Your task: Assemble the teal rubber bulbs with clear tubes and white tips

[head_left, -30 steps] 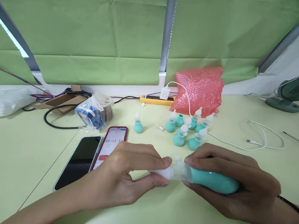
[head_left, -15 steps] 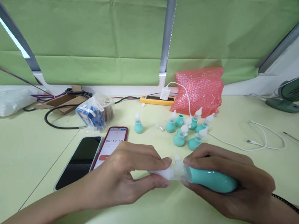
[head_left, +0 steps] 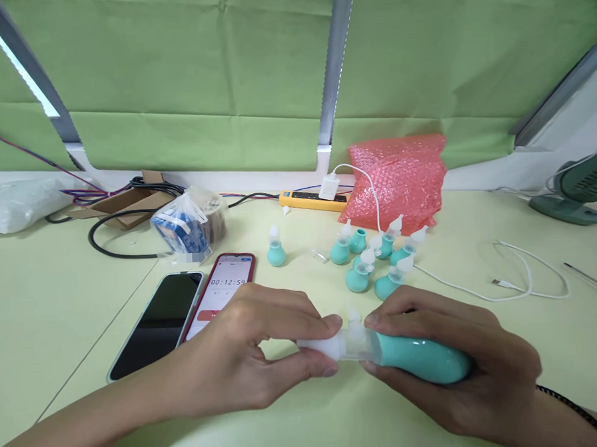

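A nasal aspirator with a teal squeeze bulb (head_left: pixel 430 358), a clear collar (head_left: pixel 361 345) and a white tip (head_left: pixel 325 347) lies sideways between my hands, above the table. Thumb and fingers of my left hand (head_left: pixel 258 349) pinch the white tip. Wrapped round the bulb is my right hand (head_left: pixel 465 355), its fingertips by the collar. Just behind the collar shows a small whitish translucent piece (head_left: pixel 354 314), partly hidden. Several more teal aspirators (head_left: pixel 359 279) stand in a group beyond my right hand, and one open bulb (head_left: pixel 360 241) among them has no tip. A single aspirator (head_left: pixel 276 251) stands apart, left of them.
Left of centre lie a dark phone (head_left: pixel 158 324) and a red-cased phone (head_left: pixel 231 274) showing a timer. Behind are a bagged roll (head_left: pixel 188 226), a yellow power strip (head_left: pixel 307 201) and red bubble wrap (head_left: pixel 396 181). A white cable (head_left: pixel 462 288) and a green fan (head_left: pixel 572 196) are at right.
Almost nothing differs. My right hand and the bulb have shifted very slightly left; both hands keep the same grip.
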`<action>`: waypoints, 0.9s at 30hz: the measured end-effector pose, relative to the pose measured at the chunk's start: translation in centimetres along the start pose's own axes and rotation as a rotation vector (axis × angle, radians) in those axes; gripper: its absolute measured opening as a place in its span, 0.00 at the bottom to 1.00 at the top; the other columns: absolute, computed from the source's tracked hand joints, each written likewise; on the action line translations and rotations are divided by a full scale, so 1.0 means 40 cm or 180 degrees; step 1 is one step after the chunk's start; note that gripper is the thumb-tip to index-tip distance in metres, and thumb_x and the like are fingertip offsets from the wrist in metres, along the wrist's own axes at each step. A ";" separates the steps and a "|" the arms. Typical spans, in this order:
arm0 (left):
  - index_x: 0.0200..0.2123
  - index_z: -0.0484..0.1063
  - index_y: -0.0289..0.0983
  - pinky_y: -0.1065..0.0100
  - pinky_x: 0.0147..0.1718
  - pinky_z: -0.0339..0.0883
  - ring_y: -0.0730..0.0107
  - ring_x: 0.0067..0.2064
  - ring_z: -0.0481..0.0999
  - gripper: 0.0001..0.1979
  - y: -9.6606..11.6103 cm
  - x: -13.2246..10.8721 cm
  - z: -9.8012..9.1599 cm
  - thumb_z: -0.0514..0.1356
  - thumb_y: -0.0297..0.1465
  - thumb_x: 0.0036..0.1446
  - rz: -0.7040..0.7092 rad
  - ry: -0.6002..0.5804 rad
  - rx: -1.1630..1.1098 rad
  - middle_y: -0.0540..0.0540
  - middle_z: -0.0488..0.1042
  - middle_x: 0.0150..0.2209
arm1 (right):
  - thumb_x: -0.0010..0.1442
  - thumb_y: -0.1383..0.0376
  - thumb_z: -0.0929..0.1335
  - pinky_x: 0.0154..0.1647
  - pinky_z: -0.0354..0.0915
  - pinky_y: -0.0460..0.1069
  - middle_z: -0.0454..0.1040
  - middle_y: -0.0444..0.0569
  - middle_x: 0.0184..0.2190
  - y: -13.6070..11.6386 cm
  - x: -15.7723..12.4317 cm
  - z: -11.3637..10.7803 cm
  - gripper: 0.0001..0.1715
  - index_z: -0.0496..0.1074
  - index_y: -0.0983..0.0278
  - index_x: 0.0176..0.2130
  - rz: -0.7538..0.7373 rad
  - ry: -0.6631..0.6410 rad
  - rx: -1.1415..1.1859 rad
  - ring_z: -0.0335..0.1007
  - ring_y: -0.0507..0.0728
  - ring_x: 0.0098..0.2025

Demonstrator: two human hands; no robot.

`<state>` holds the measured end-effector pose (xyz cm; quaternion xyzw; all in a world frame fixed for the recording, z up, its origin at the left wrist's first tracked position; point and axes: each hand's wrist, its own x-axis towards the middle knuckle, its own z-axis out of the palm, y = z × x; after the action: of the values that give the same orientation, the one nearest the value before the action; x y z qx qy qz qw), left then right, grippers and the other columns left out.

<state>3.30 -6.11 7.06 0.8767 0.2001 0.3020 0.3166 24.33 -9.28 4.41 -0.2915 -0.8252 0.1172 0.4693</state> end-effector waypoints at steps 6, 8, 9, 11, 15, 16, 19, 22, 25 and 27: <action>0.36 0.72 0.31 0.75 0.26 0.63 0.76 0.26 0.69 0.09 0.001 -0.002 0.000 0.60 0.24 0.49 -0.0142 0.0189 0.0134 0.48 0.72 0.25 | 0.44 0.77 0.69 0.26 0.67 0.48 0.70 0.47 0.28 0.006 0.004 0.017 0.24 0.65 0.64 0.42 -0.0017 0.0161 0.0102 0.67 0.54 0.28; 0.34 0.72 0.33 0.75 0.28 0.64 0.76 0.27 0.69 0.08 0.001 0.002 -0.003 0.61 0.25 0.47 -0.0265 0.0235 0.0230 0.49 0.72 0.26 | 0.44 0.76 0.70 0.28 0.67 0.49 0.70 0.47 0.29 0.007 0.002 0.029 0.24 0.64 0.64 0.42 0.0042 0.0117 0.0146 0.67 0.54 0.30; 0.33 0.72 0.33 0.75 0.28 0.65 0.76 0.27 0.70 0.07 0.000 0.004 -0.006 0.61 0.25 0.46 -0.0322 0.0245 0.0261 0.49 0.72 0.27 | 0.44 0.75 0.70 0.29 0.67 0.49 0.70 0.47 0.29 0.007 0.000 0.035 0.24 0.64 0.64 0.42 0.0071 0.0073 0.0170 0.67 0.54 0.30; 0.30 0.72 0.34 0.77 0.28 0.66 0.77 0.27 0.70 0.05 -0.001 0.008 -0.015 0.62 0.26 0.46 -0.0460 0.0241 0.0247 0.51 0.73 0.27 | 0.44 0.74 0.70 0.31 0.67 0.49 0.69 0.49 0.32 0.008 -0.005 0.046 0.26 0.63 0.64 0.44 0.0071 -0.0001 0.0183 0.67 0.54 0.32; 0.30 0.72 0.36 0.79 0.26 0.68 0.77 0.28 0.72 0.07 -0.005 0.011 -0.034 0.63 0.26 0.44 -0.0731 0.0477 -0.0040 0.52 0.74 0.28 | 0.47 0.73 0.69 0.41 0.66 0.50 0.70 0.51 0.38 0.012 -0.016 0.056 0.29 0.60 0.64 0.48 0.0082 -0.0111 -0.0026 0.67 0.55 0.39; 0.31 0.72 0.37 0.79 0.26 0.68 0.76 0.29 0.73 0.07 -0.007 0.011 -0.038 0.63 0.26 0.43 -0.0785 0.0580 -0.0097 0.52 0.74 0.29 | 0.47 0.73 0.69 0.43 0.65 0.50 0.70 0.51 0.39 0.014 -0.017 0.056 0.29 0.59 0.65 0.49 0.0123 -0.0160 -0.0081 0.66 0.55 0.41; 0.32 0.72 0.37 0.79 0.26 0.69 0.75 0.30 0.73 0.08 -0.020 0.012 -0.046 0.63 0.27 0.43 -0.0889 0.0876 -0.0126 0.51 0.74 0.31 | 0.48 0.71 0.68 0.48 0.62 0.51 0.68 0.52 0.43 0.020 -0.019 0.058 0.29 0.58 0.65 0.50 0.0223 -0.0282 -0.0186 0.63 0.56 0.46; 0.32 0.72 0.37 0.77 0.26 0.70 0.73 0.31 0.73 0.09 -0.044 0.017 -0.050 0.63 0.28 0.44 -0.0968 0.1054 -0.0013 0.50 0.74 0.32 | 0.49 0.71 0.67 0.50 0.61 0.53 0.64 0.54 0.47 0.026 -0.016 0.063 0.28 0.58 0.65 0.49 0.0322 -0.0313 -0.0357 0.59 0.58 0.51; 0.33 0.71 0.37 0.74 0.26 0.71 0.72 0.30 0.72 0.09 -0.074 0.024 -0.050 0.62 0.29 0.45 -0.1024 0.1144 0.0200 0.49 0.73 0.33 | 0.49 0.72 0.66 0.48 0.61 0.53 0.61 0.55 0.48 0.029 -0.015 0.067 0.24 0.60 0.65 0.47 0.0385 -0.0348 -0.0534 0.57 0.58 0.52; 0.34 0.71 0.36 0.73 0.27 0.71 0.74 0.28 0.72 0.09 -0.095 0.028 -0.049 0.61 0.29 0.46 -0.0994 0.1183 0.0423 0.49 0.73 0.33 | 0.49 0.72 0.66 0.47 0.62 0.53 0.61 0.55 0.48 0.028 -0.015 0.067 0.22 0.61 0.64 0.45 0.0382 -0.0399 -0.0574 0.59 0.58 0.50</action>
<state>2.23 -1.93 6.15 0.7834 0.4073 0.3916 0.2589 22.72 -8.53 2.02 -0.3735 -0.8412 0.0884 0.3808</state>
